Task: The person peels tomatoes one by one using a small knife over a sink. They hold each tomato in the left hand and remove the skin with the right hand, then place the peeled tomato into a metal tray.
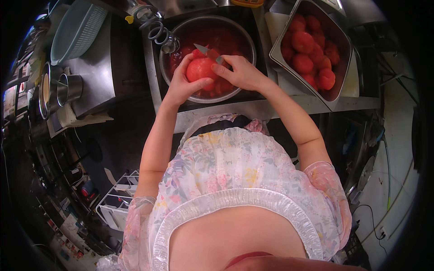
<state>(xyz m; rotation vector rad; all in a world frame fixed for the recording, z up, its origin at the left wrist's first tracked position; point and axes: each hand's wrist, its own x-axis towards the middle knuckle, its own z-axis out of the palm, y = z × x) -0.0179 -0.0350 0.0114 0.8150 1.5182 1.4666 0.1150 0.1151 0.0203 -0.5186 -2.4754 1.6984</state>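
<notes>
My left hand (184, 81) holds a peeled tomato (200, 69) from the left, its thumb along the lower side, over a round metal basin (251, 44). In my right hand (237, 71) is a small knife (212, 54) with a red part near the grip, its pointed blade directed up and left above the tomato. The fingertips of my right hand are close to the tomato's right side. Red liquid and tomato pieces (217, 88) lie in the basin below both hands. Part of the knife's handle is hidden by my fingers.
A square metal container (344, 81) of peeled tomatoes (302, 42) stands to the right on a pale board (276, 25). A coiled metal spring hose (156, 30) hangs over the basin's left rim. Farther left are a blue plastic basket (73, 34) and metal pots (73, 89).
</notes>
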